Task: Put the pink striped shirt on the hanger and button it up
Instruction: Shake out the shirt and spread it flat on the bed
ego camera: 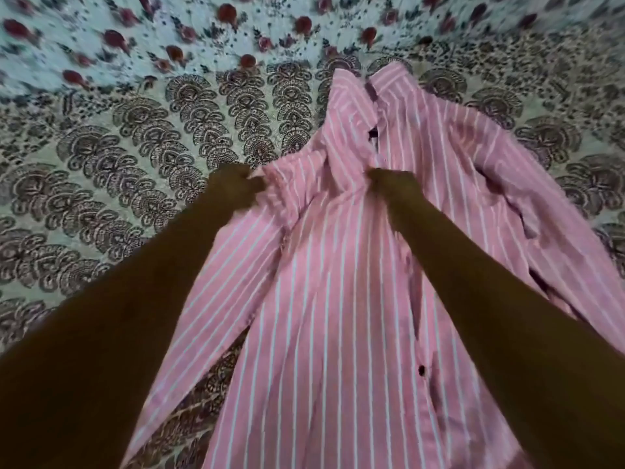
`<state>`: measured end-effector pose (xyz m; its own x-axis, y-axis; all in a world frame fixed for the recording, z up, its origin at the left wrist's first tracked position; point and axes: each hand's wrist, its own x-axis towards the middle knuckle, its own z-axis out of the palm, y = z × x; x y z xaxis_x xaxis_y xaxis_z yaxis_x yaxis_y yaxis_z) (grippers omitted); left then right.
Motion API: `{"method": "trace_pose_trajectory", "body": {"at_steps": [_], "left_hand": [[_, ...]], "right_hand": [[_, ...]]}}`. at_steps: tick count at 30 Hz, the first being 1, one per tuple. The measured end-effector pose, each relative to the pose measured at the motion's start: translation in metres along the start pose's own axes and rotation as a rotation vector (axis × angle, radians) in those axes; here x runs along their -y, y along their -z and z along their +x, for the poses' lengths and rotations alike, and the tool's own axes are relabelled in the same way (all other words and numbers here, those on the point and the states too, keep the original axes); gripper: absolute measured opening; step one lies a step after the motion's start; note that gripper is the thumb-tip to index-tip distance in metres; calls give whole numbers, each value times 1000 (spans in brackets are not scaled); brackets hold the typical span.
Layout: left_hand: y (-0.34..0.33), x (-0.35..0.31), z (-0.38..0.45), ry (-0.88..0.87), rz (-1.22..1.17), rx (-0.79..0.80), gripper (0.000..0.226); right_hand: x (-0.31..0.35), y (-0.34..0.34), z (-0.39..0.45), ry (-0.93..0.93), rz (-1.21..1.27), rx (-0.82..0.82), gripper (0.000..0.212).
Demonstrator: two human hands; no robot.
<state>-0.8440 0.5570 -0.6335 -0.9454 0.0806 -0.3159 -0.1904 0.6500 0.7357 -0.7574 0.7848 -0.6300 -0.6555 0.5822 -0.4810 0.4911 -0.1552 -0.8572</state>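
The pink striped shirt (324,299) lies spread on a patterned bedsheet, collar at the far end and hem toward me. My left hand (233,184) pinches the fabric at the shirt's left shoulder. My right hand (394,184) grips the cloth near the front placket, just below the collar. The front is partly open, with dark gaps along the placket and one dark button (421,369) showing lower down. No hanger is in view. The picture is blurred by motion.
The bedsheet (118,157) has a dark paisley border, and beyond it a pale blue part (101,25) with red flowers. The shirt's right sleeve (541,211) lies bunched at the right.
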Motion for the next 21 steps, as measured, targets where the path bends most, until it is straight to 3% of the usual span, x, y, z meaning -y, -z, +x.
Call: {"method": "trace_pose_trajectory", "body": {"at_steps": [2, 4, 6, 8, 10, 14, 18, 21], "left_hand": [[21, 4, 13, 28, -23, -164, 22], [35, 6, 20, 41, -42, -284, 13], [36, -1, 18, -7, 88, -306, 30], [28, -8, 5, -93, 116, -274, 48], [18, -6, -21, -135, 96, -233, 57], [-10, 28, -102, -426, 201, -224, 33], [-24, 72, -214, -452, 271, 19, 35], [-26, 110, -285, -409, 410, 12, 46]], "right_hand": [[-1, 22, 9, 103, -28, -178, 21], [-9, 36, 10, 223, -147, -331, 7], [-21, 38, 6, 308, -163, -395, 15], [-30, 35, 1, 348, -112, -342, 23], [-39, 40, -19, 395, -239, -294, 27], [-81, 74, -82, 469, -521, -212, 33], [-131, 117, -160, 631, -862, -102, 29], [-166, 152, -222, 608, -977, -113, 40]]}}
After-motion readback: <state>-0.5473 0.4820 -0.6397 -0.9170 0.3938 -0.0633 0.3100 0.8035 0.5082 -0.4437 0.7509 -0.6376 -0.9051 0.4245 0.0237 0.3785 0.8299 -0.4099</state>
